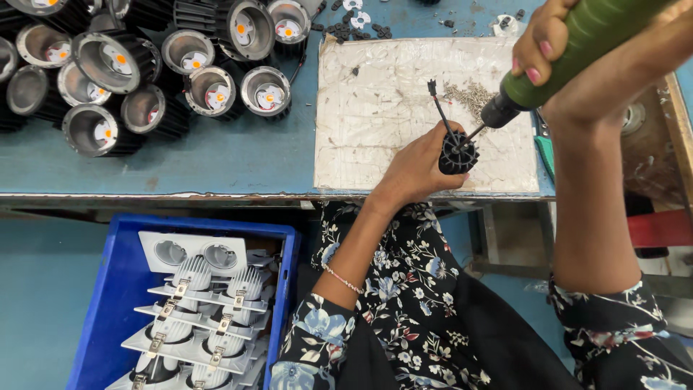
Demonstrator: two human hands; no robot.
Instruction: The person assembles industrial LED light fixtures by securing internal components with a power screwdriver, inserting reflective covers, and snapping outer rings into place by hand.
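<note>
Left hand point(417, 167) clenched around a small black finned heat sink point(458, 153), held upright on the white worn mat point(375, 108) near its 5 o'clock corner. Two thin black wires point(440, 108) rise from the heat sink toward 11 o'clock.

Right hand point(577, 65) grasping a green electric screwdriver point(577, 43), tilted, body toward 1 o'clock, bit down on the top of the heat sink at its 1 o'clock edge.

Small heap of screws point(473, 94) on the mat, just at 12 o'clock of the heat sink.

Mat lies on the blue counter point(238, 155). At 9 to 10 o'clock of the mat: cluster of black round lamp housings point(151, 65) with silver reflectors and orange centres.

Below the counter edge, at 7 o'clock of the left hand: blue crate point(115, 289) stacked with white twin-lamp fittings point(195, 296)
</note>
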